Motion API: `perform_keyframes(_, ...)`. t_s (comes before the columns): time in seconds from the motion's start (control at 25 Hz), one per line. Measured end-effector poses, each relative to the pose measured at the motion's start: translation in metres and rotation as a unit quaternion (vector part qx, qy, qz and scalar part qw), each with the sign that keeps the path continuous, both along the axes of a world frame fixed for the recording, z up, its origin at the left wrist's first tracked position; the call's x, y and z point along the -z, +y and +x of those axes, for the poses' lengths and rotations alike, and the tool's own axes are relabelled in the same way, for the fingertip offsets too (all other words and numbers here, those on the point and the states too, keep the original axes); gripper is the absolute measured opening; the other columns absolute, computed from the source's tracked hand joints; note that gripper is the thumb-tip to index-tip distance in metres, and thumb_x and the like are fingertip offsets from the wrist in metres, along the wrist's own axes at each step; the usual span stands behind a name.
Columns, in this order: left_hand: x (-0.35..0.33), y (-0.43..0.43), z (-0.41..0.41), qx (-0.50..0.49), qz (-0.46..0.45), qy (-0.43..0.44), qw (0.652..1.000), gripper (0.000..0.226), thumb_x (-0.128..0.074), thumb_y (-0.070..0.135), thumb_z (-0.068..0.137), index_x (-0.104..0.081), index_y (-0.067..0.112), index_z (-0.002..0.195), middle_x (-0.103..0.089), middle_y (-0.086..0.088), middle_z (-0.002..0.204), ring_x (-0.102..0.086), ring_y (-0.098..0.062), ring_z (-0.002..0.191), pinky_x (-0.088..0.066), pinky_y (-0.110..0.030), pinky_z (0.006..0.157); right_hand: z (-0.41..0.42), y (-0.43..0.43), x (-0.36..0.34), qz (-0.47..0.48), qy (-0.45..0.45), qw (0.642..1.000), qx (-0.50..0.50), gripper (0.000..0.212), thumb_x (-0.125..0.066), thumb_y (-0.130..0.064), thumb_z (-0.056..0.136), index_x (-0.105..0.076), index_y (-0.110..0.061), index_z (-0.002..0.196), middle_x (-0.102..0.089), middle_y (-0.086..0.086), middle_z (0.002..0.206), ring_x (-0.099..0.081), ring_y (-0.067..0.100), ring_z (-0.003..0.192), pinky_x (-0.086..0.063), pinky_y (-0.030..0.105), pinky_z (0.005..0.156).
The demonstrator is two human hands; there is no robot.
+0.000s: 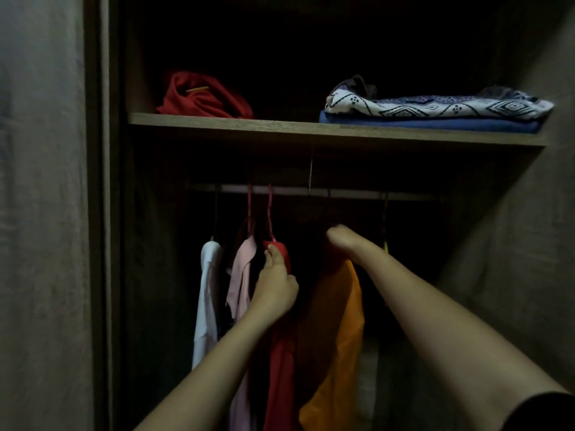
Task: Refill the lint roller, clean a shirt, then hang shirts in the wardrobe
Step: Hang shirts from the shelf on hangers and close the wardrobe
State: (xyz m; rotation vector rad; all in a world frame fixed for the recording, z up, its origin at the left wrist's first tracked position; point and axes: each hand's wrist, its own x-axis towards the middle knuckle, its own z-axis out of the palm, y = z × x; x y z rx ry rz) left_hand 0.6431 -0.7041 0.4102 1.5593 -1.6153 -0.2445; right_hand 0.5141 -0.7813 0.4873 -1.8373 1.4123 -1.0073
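I look into a dark wardrobe with a hanging rail (292, 190) under a wooden shelf (280, 126). From the rail hang a white shirt (207, 293), a pink shirt (241, 275) and a red shirt (281, 353). My left hand (275, 284) grips the red shirt at its shoulder. An orange shirt (334, 337) hangs to the right of it. My right hand (340, 237) is curled over the top of the orange shirt, just below the rail; its fingers are hidden in the dark.
On the shelf lie a crumpled red cloth (205, 96) at the left and a folded patterned white cloth on a blue one (432, 112) at the right. Another hanger (385, 219) hangs further right. Wardrobe walls close in on both sides.
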Motion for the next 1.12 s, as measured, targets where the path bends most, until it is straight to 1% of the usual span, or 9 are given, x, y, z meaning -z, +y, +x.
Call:
perform_keyframes(0.12, -0.002, 0.004, 0.004, -0.003, 0.024, -0.022, 0.999, 0.074, -0.042, 0.006, 0.091, 0.005, 0.005, 0.149, -0.006, -0.016, 0.158, -0.024, -0.030, 0.140, -0.025, -0.026, 0.108, 0.002, 0.002, 0.000, 0.003, 0.019, 1.000, -0.001, 0.025, -0.038, -0.006, 0.091, -0.061, -0.002, 0.083, -0.058, 0.013, 0.077, -0.054, 0.020, 0.064, -0.044, 0.016, 0.045)
perform_keyframes(0.24, -0.022, 0.020, 0.016, -0.073, -0.027, -0.195, 0.978, 0.056, -0.046, 0.025, 0.093, -0.030, 0.007, 0.144, -0.047, -0.018, 0.140, -0.045, -0.032, 0.127, -0.036, -0.031, 0.100, 0.009, 0.022, -0.002, -0.112, 0.222, 0.966, 0.065, 0.046, -0.042, -0.031, 0.093, -0.044, -0.005, 0.130, -0.048, 0.023, 0.129, -0.047, 0.035, 0.118, -0.042, 0.037, 0.096)
perform_keyframes(0.4, -0.091, 0.068, 0.034, -0.086, -0.372, -0.180, 0.907, 0.037, -0.040, 0.043, 0.084, -0.068, 0.023, 0.098, -0.073, -0.006, 0.089, -0.068, -0.029, 0.083, -0.054, -0.040, 0.068, -0.006, 0.071, -0.017, -0.579, 0.255, 0.764, 0.126, 0.036, -0.050, -0.035, 0.085, -0.056, -0.013, 0.113, -0.057, 0.009, 0.106, -0.048, 0.022, 0.100, -0.040, 0.035, 0.088)
perform_keyframes(0.52, -0.166, 0.081, 0.047, -0.090, -0.543, -0.208, 0.809, 0.028, -0.045, 0.033, 0.086, -0.065, 0.014, 0.092, -0.069, -0.008, 0.084, -0.065, -0.027, 0.075, -0.052, -0.038, 0.062, -0.015, 0.072, -0.048, -0.680, 0.259, 0.670, 0.145, 0.037, -0.050, -0.037, 0.080, -0.058, -0.013, 0.108, -0.060, 0.010, 0.107, -0.043, 0.021, 0.103, -0.032, 0.034, 0.094)
perform_keyframes(0.6, -0.216, 0.066, 0.061, -0.161, -0.486, -0.274, 0.814, 0.032, -0.048, 0.035, 0.088, -0.060, 0.014, 0.110, -0.060, -0.012, 0.116, -0.057, -0.028, 0.104, -0.050, -0.044, 0.082, -0.018, 0.066, -0.070, -0.664, 0.308, 0.660, 0.170, 0.050, -0.047, -0.042, 0.082, -0.053, -0.012, 0.121, -0.055, 0.013, 0.126, -0.039, 0.023, 0.121, -0.024, 0.038, 0.107)
perform_keyframes(0.72, -0.262, 0.032, 0.098, -0.263, -0.215, -0.350, 0.873, 0.067, -0.047, 0.061, 0.084, -0.031, 0.033, 0.142, -0.015, -0.011, 0.156, -0.019, -0.034, 0.140, -0.024, -0.054, 0.109, -0.026, 0.056, -0.094, -0.630, 0.365, 0.656, 0.196, 0.064, -0.039, -0.048, 0.083, -0.041, -0.014, 0.136, -0.043, 0.014, 0.143, -0.035, 0.025, 0.134, -0.018, 0.040, 0.112)
perform_keyframes(0.84, -0.268, 0.024, 0.118, -0.140, -0.035, -0.238, 0.961, 0.077, -0.048, 0.071, 0.077, -0.035, 0.031, 0.141, -0.035, -0.010, 0.148, -0.036, -0.030, 0.132, -0.033, -0.048, 0.105, -0.028, 0.051, -0.105, -0.629, 0.367, 0.656, 0.199, 0.059, -0.036, -0.042, 0.084, -0.040, -0.018, 0.137, -0.041, 0.013, 0.145, -0.038, 0.026, 0.135, -0.019, 0.040, 0.111)
perform_keyframes(1.0, -0.265, 0.046, 0.118, -0.075, -0.126, -0.268, 0.952, 0.039, -0.062, 0.051, 0.081, -0.058, 0.030, 0.114, -0.056, 0.001, 0.110, -0.055, -0.020, 0.108, -0.046, -0.032, 0.084, -0.026, 0.048, -0.104, -0.652, 0.327, 0.656, 0.193, 0.048, -0.033, -0.034, 0.089, -0.048, -0.019, 0.132, -0.044, 0.013, 0.144, -0.041, 0.026, 0.134, -0.023, 0.041, 0.110)
perform_keyframes(1.12, -0.262, 0.074, 0.118, -0.028, -0.219, -0.284, 0.933, 0.050, -0.065, 0.050, 0.078, -0.046, 0.037, 0.122, -0.055, 0.000, 0.116, -0.055, -0.022, 0.114, -0.045, -0.030, 0.086, -0.025, 0.047, -0.103, -0.646, 0.326, 0.663, 0.192, 0.049, -0.032, -0.036, 0.089, -0.044, -0.022, 0.134, -0.043, 0.012, 0.145, -0.040, 0.025, 0.134, -0.019, 0.039, 0.111)
